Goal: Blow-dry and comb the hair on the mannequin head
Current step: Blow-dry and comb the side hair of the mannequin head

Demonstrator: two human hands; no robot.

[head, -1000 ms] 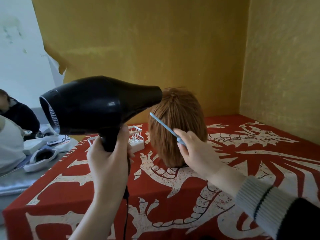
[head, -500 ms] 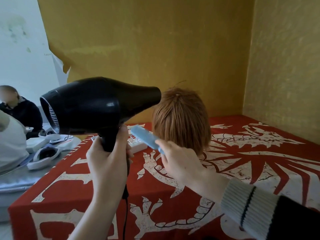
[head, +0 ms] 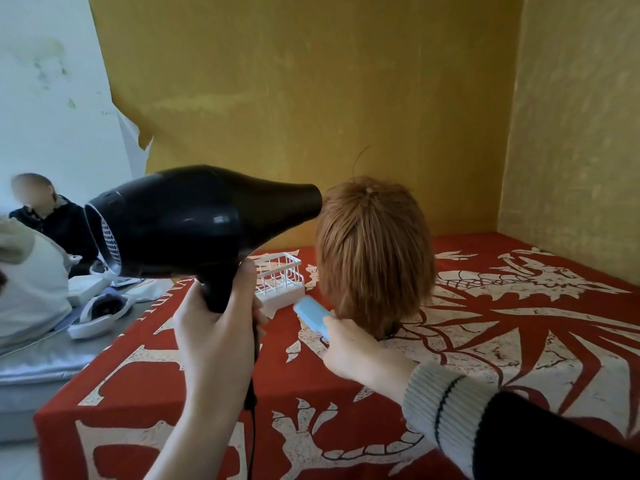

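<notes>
My left hand (head: 221, 336) wraps the handle of the glossy black hair dryer (head: 194, 221), raised, its nozzle level and nearly touching the hair. My right hand (head: 360, 348) pinches the pale blue comb (head: 311, 317) low beside the mannequin head (head: 375, 258), whose straight auburn strands hang smooth. It stands mid-counter (head: 519, 341) on red patterned cloth, a white wire basket (head: 280, 277) behind, open cloth to the right.

We see the black hair dryer (head: 194, 220) level above our left hand (head: 218, 327), which grips its handle, nozzle just beside the mannequin head (head: 375, 258) with short ginger hair. The light blue comb (head: 311, 317) juts up-left from our right hand (head: 356, 344), at the hair's lower edge.
</notes>
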